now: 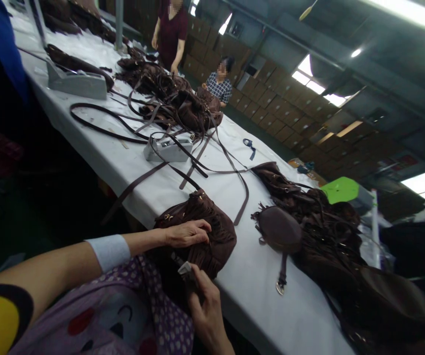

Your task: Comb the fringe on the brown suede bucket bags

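Observation:
A dark brown fringed bag (205, 231) lies at the near edge of the white-covered table (256, 291). My left hand (186, 233) rests on top of the bag, its fingers curled and pressed onto the fringe. My right hand (207, 308) is below it, closed around a small grey tool (184, 268) whose tip points at the bag's lower side. A white wristband (109, 251) is on my left forearm. A purple dotted apron (123, 310) covers my lap.
A pile of brown bags (327, 236) lies to the right, with a round bag base and buckled strap (281, 231). Long brown straps (182, 167) and grey tool stands (168, 148) lie further along. Two people (171, 29) stand at the far end.

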The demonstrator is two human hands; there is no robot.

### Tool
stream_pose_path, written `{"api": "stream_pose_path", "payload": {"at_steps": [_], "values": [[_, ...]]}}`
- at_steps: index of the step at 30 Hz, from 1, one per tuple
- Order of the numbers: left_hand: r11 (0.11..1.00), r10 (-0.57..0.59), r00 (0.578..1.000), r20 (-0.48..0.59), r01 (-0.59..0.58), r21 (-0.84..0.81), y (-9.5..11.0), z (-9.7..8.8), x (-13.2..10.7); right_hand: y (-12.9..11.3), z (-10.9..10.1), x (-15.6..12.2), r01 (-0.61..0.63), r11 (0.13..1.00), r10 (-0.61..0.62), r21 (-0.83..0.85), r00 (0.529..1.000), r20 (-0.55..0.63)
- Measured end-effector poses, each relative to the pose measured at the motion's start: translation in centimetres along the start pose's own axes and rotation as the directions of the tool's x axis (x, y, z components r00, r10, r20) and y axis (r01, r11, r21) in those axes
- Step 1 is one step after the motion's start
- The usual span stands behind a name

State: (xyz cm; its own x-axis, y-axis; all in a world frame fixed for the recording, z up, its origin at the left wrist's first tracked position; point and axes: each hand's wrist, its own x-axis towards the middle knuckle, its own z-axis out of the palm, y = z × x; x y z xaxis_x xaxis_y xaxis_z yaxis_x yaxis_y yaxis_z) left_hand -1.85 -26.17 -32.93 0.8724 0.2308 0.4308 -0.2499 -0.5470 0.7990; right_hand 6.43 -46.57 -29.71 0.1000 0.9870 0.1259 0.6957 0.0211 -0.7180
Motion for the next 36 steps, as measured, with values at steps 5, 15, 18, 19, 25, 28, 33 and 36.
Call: {"api": "stream_pose_path", "payload": {"at_steps": [5, 15, 18, 19, 25, 28, 33, 36], "values": [[1.000, -0.008, 0.997, 0.079, 0.008, -0.003, 0.0, -0.4, -0.1, 0.0, -2.5, -0.2, -0.149, 0.946, 0.169, 0.288, 0.985, -0.045], [0.851, 0.107, 0.973, 0.205, -0.196, 0.487, 1.3, 2.2, -1.6, 0.9, -1.6, 0.8, -0.280, 0.921, 0.310, 0.271, 0.948, -0.074], [0.823, 0.145, 0.976, 0.159, -0.209, 0.529, 0.1, 3.0, -1.1, 0.0, -1.0, 0.9, -0.225, 0.952, 0.255, 0.208, 0.959, -0.126], [0.820, 0.164, 0.973, 0.163, -0.226, 0.525, -0.3, 3.1, -0.9, -0.3, -0.9, 0.8, -0.198, 0.962, 0.227, 0.186, 0.963, -0.145], [0.810, 0.296, 0.934, 0.201, -0.357, 0.465, -1.6, 3.1, -0.3, -2.4, -0.8, 0.2, -0.049, 0.991, 0.069, 0.126, 0.985, -0.159], [0.816, 0.299, 0.934, 0.197, -0.357, 0.455, -1.9, 3.2, -0.3, -3.1, -0.9, -0.1, 0.015, 0.996, -0.006, 0.089, 0.994, -0.109], [0.835, 0.263, 0.948, 0.179, -0.316, 0.450, -1.7, 3.5, -0.4, -3.2, -1.6, -0.3, 0.160, 0.984, -0.170, -0.083, 0.977, -0.127], [0.840, 0.247, 0.957, 0.154, -0.291, 0.458, -1.3, 3.7, -0.5, -2.8, -2.2, -0.5, 0.305, 0.908, -0.351, -0.287, 0.928, -0.124]]}}
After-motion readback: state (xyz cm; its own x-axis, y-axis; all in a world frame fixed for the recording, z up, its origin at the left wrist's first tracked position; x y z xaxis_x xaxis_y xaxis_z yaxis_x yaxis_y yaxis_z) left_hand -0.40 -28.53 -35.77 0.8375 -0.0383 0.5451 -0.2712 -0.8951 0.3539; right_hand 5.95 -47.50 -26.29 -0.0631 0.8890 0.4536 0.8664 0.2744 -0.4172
